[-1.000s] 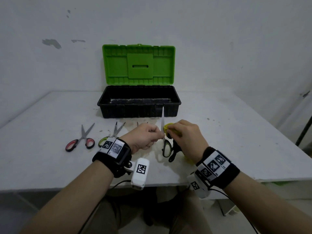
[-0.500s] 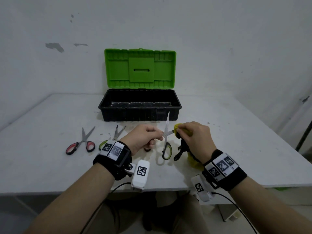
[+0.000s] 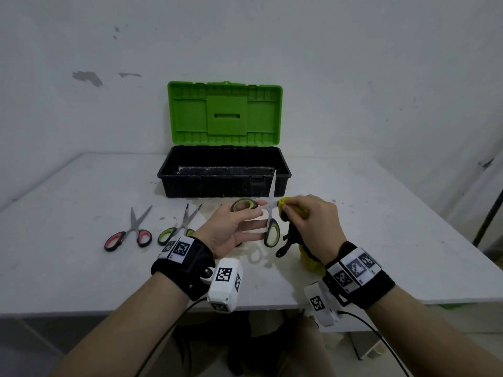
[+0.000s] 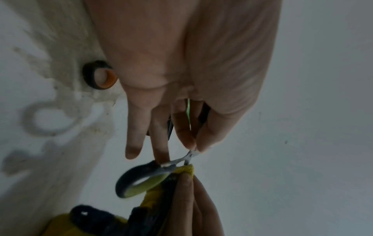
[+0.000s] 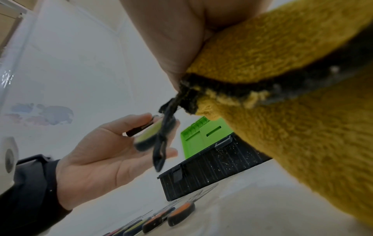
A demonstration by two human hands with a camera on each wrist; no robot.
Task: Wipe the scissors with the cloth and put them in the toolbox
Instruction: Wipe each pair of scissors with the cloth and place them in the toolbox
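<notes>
Above the near middle of the tabletop, I hold a pair of green-handled scissors in the air, blades spread wide. My left hand pinches them at the pivot between thumb and forefinger; the other fingers lie straight and loose beneath. One blade points up toward the toolbox, one handle loop hangs down, the other loop sits over my left fingers. Left wrist view confirms the pinch right at the pivot.

My right hand has its grip closed on a yellow cloth with dark trim, bunched between thumb and fingers and pressed against the scissors just right of the pivot. Loose cloth hangs below the hand, down to the tabletop. Right wrist view is mostly filled by cloth; a dark cord from its trim dangles in front of my left palm.

Toolbox: black body, green lid standing open against the wall, well behind the hands. Its inside shows a dusty floor; I cannot tell whether it holds anything.

On the tabletop to the left: red-handled scissors, blades open, and beside them a second green-handled pair, partly hidden by my left wrist. An orange-lined handle loop lies under my left hand.
</notes>
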